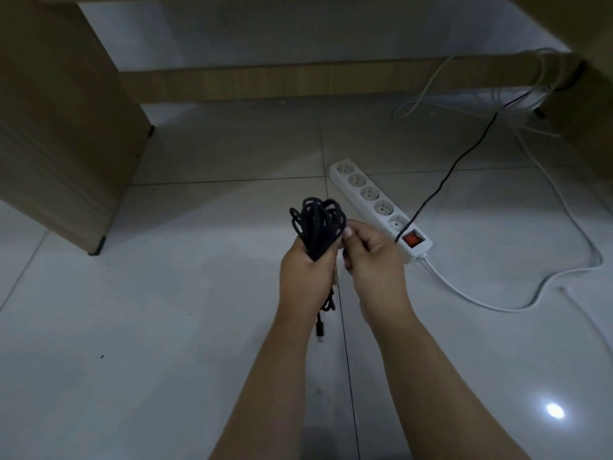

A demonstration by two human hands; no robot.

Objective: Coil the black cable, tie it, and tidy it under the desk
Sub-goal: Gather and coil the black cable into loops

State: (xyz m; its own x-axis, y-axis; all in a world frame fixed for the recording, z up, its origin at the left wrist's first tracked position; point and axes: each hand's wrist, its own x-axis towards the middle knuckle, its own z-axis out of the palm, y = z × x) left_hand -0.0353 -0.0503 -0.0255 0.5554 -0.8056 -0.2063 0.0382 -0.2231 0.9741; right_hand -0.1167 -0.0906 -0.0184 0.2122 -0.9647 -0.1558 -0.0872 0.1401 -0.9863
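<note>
Because the wooden bench leg (63, 127) stands well off to the left, the work happens in open air above the tiled floor (166, 327), in front of the bench's low crossbar (265, 83). The left hand (306, 277) is closed round the waist of the black cable (316, 227), which is already gathered into a bundle of loops fanning out above the fist; a short tail with a USB plug (320, 330) hangs below the palm. Just beside it, the right hand (373, 257) has its fingers curled, thumb tip touching the loops, pinching the strand that runs on to the right past the white power strip (381, 210) and up toward the far bench corner. Whether that strand is plugged in there I cannot tell.

The cable looks light, soft and limp, so the loops will likely spring apart if the fist loosens. The waist of the bundle seems the place to keep hold, with the free strand wound tightly round that same spot. The plug end looks like the only stiff part and is best left dangling clear of the wrap. A white lead (497, 307) from the strip snakes across the floor on the right.
</note>
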